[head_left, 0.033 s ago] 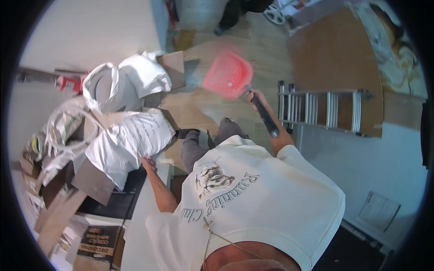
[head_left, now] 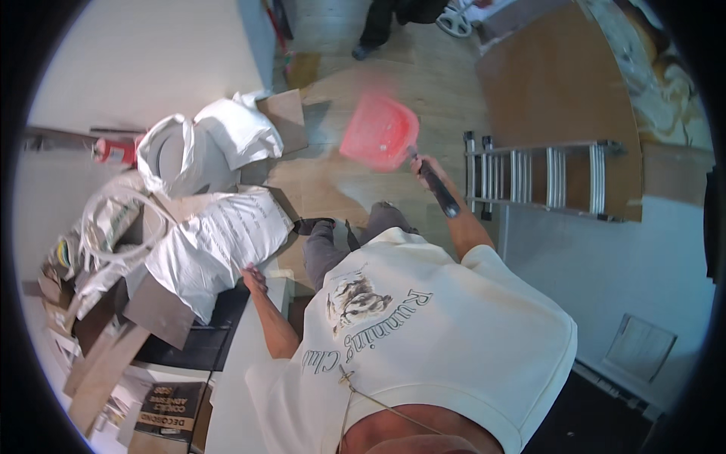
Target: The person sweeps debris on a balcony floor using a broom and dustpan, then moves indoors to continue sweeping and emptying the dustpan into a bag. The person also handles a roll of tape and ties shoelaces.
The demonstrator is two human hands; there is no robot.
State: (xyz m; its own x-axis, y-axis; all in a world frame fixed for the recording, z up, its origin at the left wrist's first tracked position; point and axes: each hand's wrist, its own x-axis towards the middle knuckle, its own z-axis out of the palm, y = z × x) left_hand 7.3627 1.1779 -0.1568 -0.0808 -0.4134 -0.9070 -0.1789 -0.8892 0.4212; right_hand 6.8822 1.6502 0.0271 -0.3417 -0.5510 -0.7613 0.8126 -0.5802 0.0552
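A red dustpan (head_left: pixel 380 135) with a black handle is held out in front of me, its far edge blurred. My right hand (head_left: pixel 425 169) is closed around the handle near the pan, and the handle's end points back along my forearm. At my left side, my left hand (head_left: pixel 255 280) has curled fingers at the edge of a white sack (head_left: pixel 231 238). Whether those fingers grip the sack or anything else is hidden. The sack looks full and lies tilted beside my left leg.
An aluminium ladder (head_left: pixel 556 180) leans on a brown board (head_left: pixel 556 91) at right. An open white bag (head_left: pixel 178 155), coiled clear hose (head_left: pixel 125 223) and cardboard box (head_left: pixel 168 416) crowd the left. Another person's legs (head_left: pixel 382 23) stand beyond the dustpan, near a white wheel (head_left: pixel 454 21).
The view shifts slightly. The dustpan, in my right hand, moves a little left in the picture; my left hand stays by the sack. The other person's foot shifts slightly left.
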